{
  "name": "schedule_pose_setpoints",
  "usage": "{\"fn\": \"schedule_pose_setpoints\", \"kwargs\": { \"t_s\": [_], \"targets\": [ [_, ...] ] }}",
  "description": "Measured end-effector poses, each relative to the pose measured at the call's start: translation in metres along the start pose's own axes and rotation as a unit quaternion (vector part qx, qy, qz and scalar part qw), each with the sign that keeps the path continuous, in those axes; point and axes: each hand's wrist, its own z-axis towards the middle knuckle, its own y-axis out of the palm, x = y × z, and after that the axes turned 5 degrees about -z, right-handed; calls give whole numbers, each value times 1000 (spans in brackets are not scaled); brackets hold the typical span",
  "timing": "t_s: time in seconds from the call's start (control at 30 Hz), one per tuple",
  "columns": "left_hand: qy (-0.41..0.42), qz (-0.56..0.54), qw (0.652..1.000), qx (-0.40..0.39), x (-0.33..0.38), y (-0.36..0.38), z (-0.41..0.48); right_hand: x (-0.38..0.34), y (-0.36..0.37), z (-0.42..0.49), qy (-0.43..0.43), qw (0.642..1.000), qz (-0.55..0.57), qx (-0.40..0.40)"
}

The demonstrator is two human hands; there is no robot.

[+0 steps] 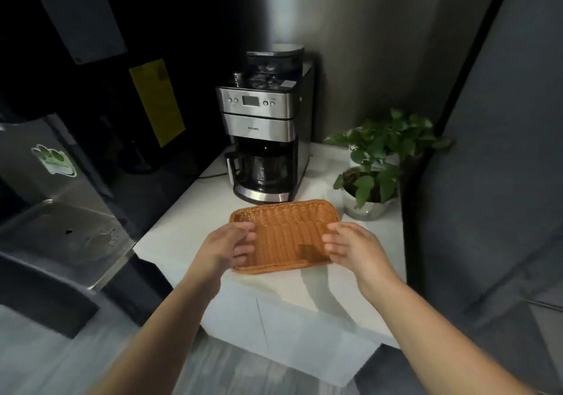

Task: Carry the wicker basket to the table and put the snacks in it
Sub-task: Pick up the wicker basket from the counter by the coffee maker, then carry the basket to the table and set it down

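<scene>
A shallow, rectangular orange wicker basket (pixel 286 227) lies empty on a white counter (pixel 182 242). My left hand (pixel 227 248) hovers over the basket's left side with fingers spread and curled. Over the basket's right side is my right hand (pixel 350 248), its fingers also apart. Neither hand grips the basket; whether the fingertips touch its rim I cannot tell. No snacks are in view.
A steel and black coffee maker (pixel 265 138) stands right behind the basket. To the right of the basket sits a potted green plant (pixel 371 178). Left of the counter is a dark fridge (pixel 61 205) with a sticker. A grey wall (pixel 502 181) bounds the right side.
</scene>
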Motion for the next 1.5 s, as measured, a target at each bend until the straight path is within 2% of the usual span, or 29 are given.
{"fn": "schedule_pose_setpoints", "kwargs": {
  "t_s": [0.1, 0.2, 0.3, 0.4, 0.57, 0.8, 1.03, 1.2, 1.37, 1.5],
  "targets": [
    [-28, 21, 999, 7, -10, -2, 72, 5, 21, 67, 2, 993, -82, 79],
    [-54, 76, 994, 55, -23, 2, 123, 14, 32, 113, -13, 965, -226, 135],
    [-88, 114, 985, 94, -36, 6, 157, 22, 38, 151, -13, 927, -351, 134],
    [-105, 167, 975, 103, -52, 7, 176, 37, 41, 182, 11, 896, -428, 116],
    [-82, 209, 965, 137, -57, 10, 181, 54, 35, 206, 26, 862, -491, 125],
    [-49, 185, 963, 192, -39, -10, 181, 27, 46, 211, -16, 867, -485, 113],
    [7, 123, 955, 269, 13, -89, 123, -53, 101, 168, -164, 866, -472, 26],
    [19, 10, 929, 368, 40, -178, 35, -103, 184, 114, -255, 863, -423, -104],
    [44, -58, 865, 496, 52, -267, -83, -120, 293, 33, -324, 835, -365, -252],
    [55, -83, 794, 599, 43, -331, -180, -116, 390, -54, -370, 788, -339, -358]
  ]
}}
